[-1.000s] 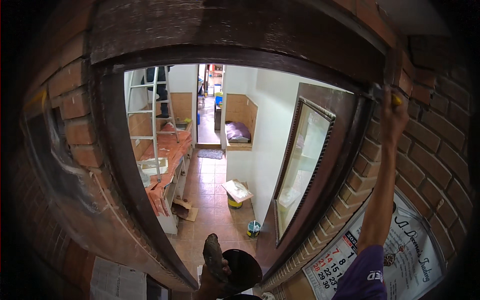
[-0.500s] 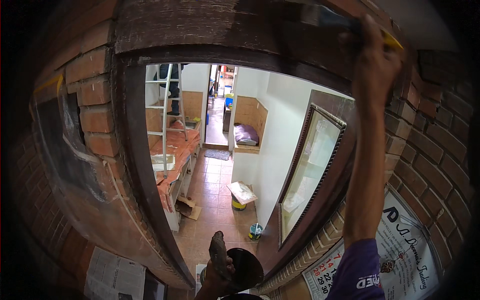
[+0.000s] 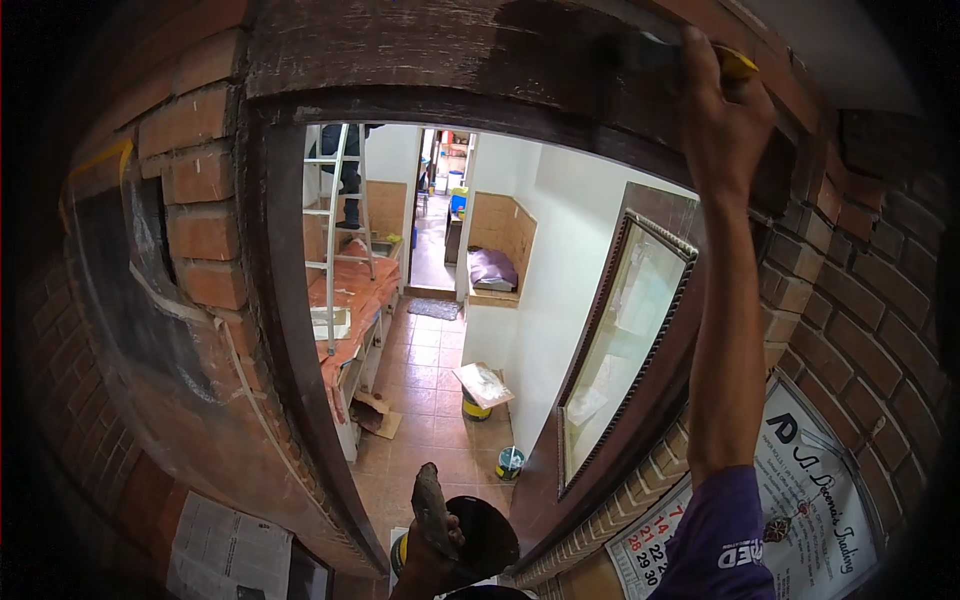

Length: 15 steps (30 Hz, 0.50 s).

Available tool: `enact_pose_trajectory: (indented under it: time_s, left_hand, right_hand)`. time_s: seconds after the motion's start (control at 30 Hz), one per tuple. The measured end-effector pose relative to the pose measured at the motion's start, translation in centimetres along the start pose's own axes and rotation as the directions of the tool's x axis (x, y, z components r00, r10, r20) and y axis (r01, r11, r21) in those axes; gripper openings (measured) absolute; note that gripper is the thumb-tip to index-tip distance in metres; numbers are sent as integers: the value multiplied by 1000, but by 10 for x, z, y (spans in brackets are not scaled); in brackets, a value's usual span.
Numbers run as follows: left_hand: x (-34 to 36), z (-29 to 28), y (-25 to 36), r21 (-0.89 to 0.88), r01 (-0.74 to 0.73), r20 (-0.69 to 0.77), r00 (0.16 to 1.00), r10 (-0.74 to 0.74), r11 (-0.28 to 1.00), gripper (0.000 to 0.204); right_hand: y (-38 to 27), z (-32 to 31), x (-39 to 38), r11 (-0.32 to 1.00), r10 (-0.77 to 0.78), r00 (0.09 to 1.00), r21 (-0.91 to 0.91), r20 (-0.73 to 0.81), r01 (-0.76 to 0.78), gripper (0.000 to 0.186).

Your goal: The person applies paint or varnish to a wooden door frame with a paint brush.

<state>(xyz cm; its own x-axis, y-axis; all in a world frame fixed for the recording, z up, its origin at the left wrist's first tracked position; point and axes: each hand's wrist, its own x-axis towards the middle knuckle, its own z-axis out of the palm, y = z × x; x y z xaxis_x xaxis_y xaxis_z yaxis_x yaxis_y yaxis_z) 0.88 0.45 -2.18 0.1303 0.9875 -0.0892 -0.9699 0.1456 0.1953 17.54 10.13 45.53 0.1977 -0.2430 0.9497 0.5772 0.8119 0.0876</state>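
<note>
Over doorway [image 3: 283, 250] | brush [image 3: 652, 48] at patchy dark beam [image 3: 400, 50] | tiled room [image 3: 415, 385] beyond

The brush [image 3: 652, 48] blurs near the lintel's [image 3: 390, 55] right end, its grip partly hidden by the right hand [image 3: 728, 125]. A dark lump [image 3: 429, 505], kind unclear, partly hides the left hand [image 3: 432, 557]. The lintel hides a person's [image 3: 350, 178] upper body; the sleeve [image 3: 715, 530] covers some calendar [image 3: 632, 552].

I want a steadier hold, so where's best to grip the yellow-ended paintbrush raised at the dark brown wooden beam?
Likely its yellow-ended handle, from below right: the paintbrush points sideways, dark bristles leftward at the beam, handle rightward in the bare right hand.
</note>
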Motion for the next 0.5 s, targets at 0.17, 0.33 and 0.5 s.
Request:
enact_pose_trajectory:
  time_s: [0.17,0.33,0.5]
  left_hand:
    - [1,-11,4,-103,37,-16,999,-39,994,27]
    - [-6,-6,9,-168,47,29,999,-43,985,25]
    - [-4,-16,10,-107,-10,71,997,18,994,24]
  right_hand:
    - [5,8,8,943,143,990,300,21,-143,23]
    - [-3,0,17,907,178,983,396,-46,-146,20]
    - [-19,34,15,896,133,991,427,4,-122,25]
